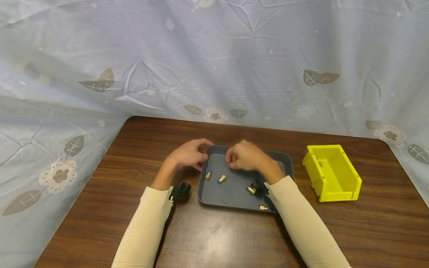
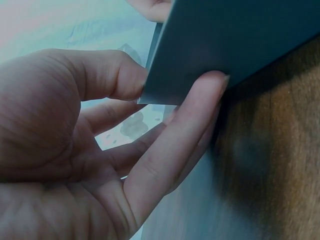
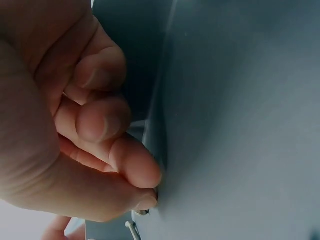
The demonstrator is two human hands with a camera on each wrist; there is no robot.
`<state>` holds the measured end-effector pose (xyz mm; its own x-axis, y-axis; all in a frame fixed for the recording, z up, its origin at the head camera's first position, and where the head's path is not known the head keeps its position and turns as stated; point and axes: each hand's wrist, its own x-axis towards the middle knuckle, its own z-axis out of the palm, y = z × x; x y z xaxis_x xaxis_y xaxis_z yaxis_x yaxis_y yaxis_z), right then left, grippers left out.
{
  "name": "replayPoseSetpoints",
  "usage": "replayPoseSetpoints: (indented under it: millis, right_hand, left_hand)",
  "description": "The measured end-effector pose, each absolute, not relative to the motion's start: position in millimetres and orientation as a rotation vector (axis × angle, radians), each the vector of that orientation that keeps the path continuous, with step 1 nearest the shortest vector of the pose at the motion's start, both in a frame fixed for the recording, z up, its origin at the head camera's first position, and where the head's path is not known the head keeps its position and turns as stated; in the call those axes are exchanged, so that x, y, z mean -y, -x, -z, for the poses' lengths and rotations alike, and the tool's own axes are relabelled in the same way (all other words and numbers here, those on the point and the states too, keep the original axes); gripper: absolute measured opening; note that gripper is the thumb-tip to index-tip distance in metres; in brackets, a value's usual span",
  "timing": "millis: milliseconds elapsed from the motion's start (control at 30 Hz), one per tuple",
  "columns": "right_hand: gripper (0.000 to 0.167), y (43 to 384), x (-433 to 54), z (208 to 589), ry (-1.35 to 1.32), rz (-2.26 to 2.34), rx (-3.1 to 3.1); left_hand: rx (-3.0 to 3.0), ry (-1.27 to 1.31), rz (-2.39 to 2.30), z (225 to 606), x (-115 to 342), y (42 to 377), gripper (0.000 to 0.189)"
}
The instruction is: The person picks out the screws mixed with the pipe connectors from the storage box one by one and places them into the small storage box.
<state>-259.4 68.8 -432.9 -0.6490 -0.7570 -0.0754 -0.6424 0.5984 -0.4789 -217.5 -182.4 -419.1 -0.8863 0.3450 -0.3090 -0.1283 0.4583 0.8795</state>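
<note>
A grey tray lies on the table under both hands. My left hand grips its left side near the far corner, thumb at the rim and fingers against the outer wall. Over the far part of the tray, my right hand pinches a small screw between thumb and index finger; only its end shows past the fingertips. Another screw lies between the hands, and a third screw near the front rim. Several brass fittings with blue collars are scattered on the tray floor.
A yellow bin stands to the right of the tray, with a small metal piece inside at its left. Behind the wooden table hangs a patterned curtain. A black wrist camera hangs low over the tray's right part.
</note>
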Motion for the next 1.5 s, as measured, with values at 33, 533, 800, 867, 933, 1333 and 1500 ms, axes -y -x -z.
replayPoseSetpoints:
  millis: [33,533,800,867,933,1333,1500]
  right_hand:
    - [0.004,259.4,-68.9,432.8,1.155,0.61,-2.553]
    - [0.007,259.5,-66.5,430.9,1.255,0.611,-2.501]
    - [0.008,259.0,-69.2,423.7,1.259,0.696,-2.488]
    - [0.009,259.5,-70.2,422.1,1.267,0.72,-2.487]
    - [0.01,259.6,-71.0,420.6,1.283,0.74,-2.49]
    - [0.009,261.4,-80.3,411.0,1.286,0.809,-2.487]
    - [0.007,260.1,-84.8,406.6,1.289,0.857,-2.479]
  left_hand:
    - [-2.264,-0.183,-1.421,418.8,182.3,217.4,0.055]
    - [-2.263,-0.174,-1.417,417.9,182.7,218.0,0.054]
    - [-2.256,-0.164,-1.422,417.1,181.4,218.6,0.054]
    - [-2.257,-0.168,-1.425,417.1,181.7,219.1,0.054]
    - [-2.253,-0.167,-1.43,416.9,181.5,218.9,0.055]
    - [-2.255,-0.172,-1.429,416.5,181.5,219.1,0.056]
    - [-2.262,-0.171,-1.422,416.8,181.9,218.1,0.055]
